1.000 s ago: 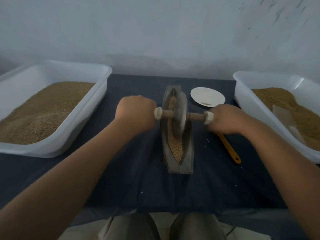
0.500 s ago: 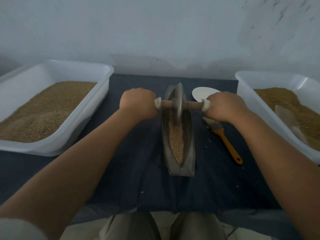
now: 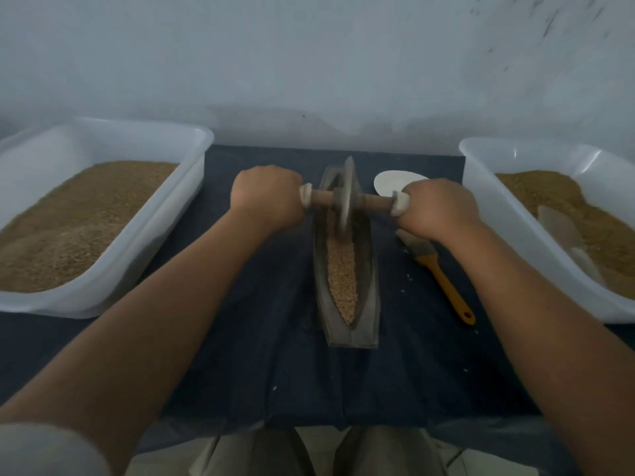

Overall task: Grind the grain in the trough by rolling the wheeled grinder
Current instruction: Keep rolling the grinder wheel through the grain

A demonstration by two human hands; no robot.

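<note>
Here, left hand [image 3: 266, 197] and right hand [image 3: 438, 207] clench the grinder [image 3: 345, 201] at the far end of the trough [image 3: 369, 304]; overshooting could spill grain [image 3: 342, 280].

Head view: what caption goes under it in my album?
Left hand and right hand grip the wheeled grinder over grain in the trough.

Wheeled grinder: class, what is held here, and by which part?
The wheeled grinder, by its wooden axle: the left hand grips the left end, the right hand the right end.
</note>
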